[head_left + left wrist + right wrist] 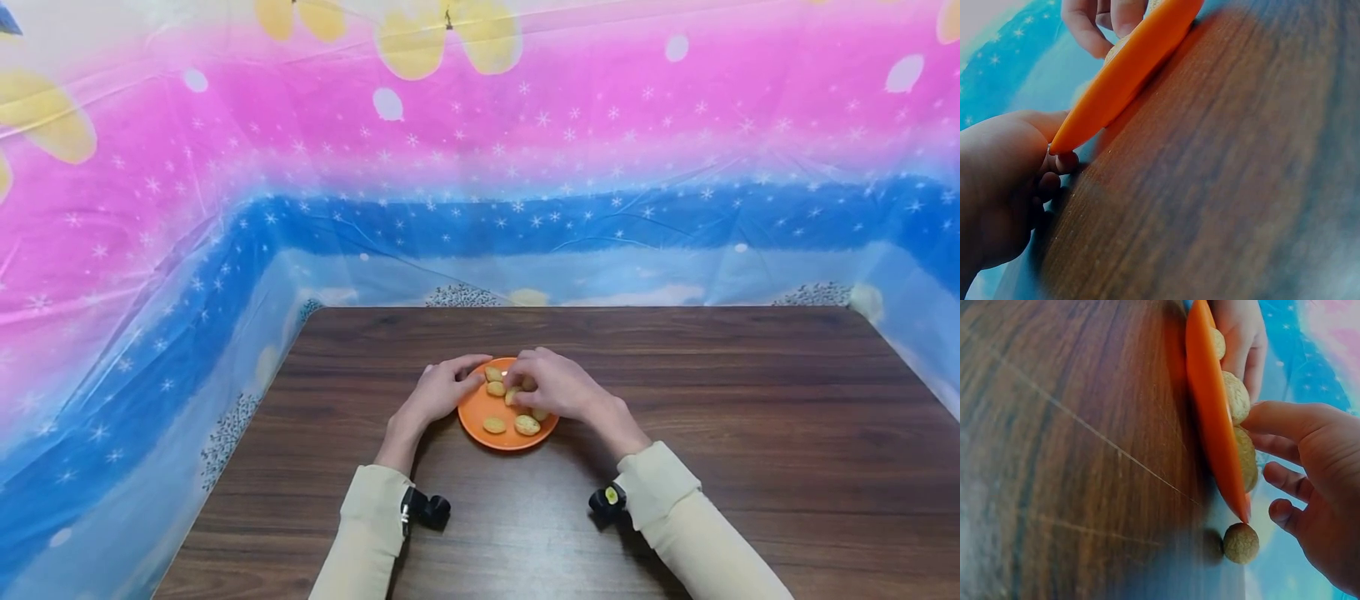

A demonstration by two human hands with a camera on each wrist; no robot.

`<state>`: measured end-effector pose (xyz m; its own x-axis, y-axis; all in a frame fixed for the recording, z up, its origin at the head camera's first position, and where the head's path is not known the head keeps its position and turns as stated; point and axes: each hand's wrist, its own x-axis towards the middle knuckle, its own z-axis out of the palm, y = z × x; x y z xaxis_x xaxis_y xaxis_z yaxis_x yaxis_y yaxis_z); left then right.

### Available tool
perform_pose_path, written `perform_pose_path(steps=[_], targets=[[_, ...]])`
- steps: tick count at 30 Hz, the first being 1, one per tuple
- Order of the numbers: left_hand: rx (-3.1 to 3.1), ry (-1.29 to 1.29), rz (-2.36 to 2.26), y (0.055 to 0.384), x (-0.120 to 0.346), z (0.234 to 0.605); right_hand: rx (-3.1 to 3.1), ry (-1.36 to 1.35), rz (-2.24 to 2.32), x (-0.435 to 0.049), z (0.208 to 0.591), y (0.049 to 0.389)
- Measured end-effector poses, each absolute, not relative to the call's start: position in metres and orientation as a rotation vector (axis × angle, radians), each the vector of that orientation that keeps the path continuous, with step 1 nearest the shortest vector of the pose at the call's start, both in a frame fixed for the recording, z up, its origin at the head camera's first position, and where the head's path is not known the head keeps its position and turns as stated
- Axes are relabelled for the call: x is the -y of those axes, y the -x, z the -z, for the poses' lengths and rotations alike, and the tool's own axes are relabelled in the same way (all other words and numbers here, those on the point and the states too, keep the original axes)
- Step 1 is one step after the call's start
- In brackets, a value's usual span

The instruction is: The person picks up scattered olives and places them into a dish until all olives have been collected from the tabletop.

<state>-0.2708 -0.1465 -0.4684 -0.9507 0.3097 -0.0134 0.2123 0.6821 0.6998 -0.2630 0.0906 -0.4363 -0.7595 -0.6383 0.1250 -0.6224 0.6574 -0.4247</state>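
An orange plate (476,417) on the table holds several tan, rough-shelled walnuts (527,426). At the plate's left side my left hand (437,392) grips the rim, thumb on top and fingertips (1067,164) below the edge. My right hand (558,383) is over the far right part of the plate, its thumb and forefinger pinching a walnut (512,396). Its other fingers (1285,512) are loosely bent. The palm partly hides walnuts beneath it. In the right wrist view, another walnut (1241,544) lies beside the plate's edge.
The dark wood-grain table (750,417) extends around the plate on every side. Behind it and at both sides hangs a pink and blue patterned cloth (600,225). Black wrist cameras (431,510) sit at both cream sleeves (660,483).
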Motion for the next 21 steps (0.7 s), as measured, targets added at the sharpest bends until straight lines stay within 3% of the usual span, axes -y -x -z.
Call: perform_pose_path(steps=[21], targets=[[-2.778,-0.458,-1.122,0.27,0.145,0.467,-2.888,0.903,0.934,-0.133,0.426,0.256]])
